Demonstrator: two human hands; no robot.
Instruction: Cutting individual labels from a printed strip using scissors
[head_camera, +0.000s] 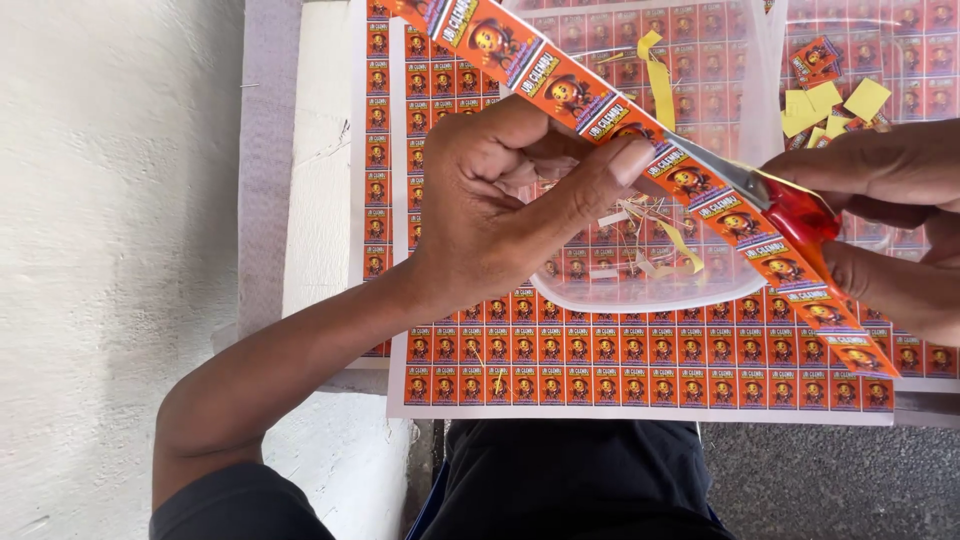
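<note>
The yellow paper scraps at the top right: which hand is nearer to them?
Right. The right hand, holding red-handled scissors, lies just below the yellow paper scraps. The left hand pinches the orange label strip well to their left.

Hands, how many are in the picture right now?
2. The left hand pinches the orange label strip at centre; the right hand at the right edge holds red-handled scissors to it.

A long orange strip of printed labels (600, 110) runs diagonally — far left to near right — held taut in the air, with red-handled scissors (775, 195) biting its right-hand edge at mid-length.
</note>
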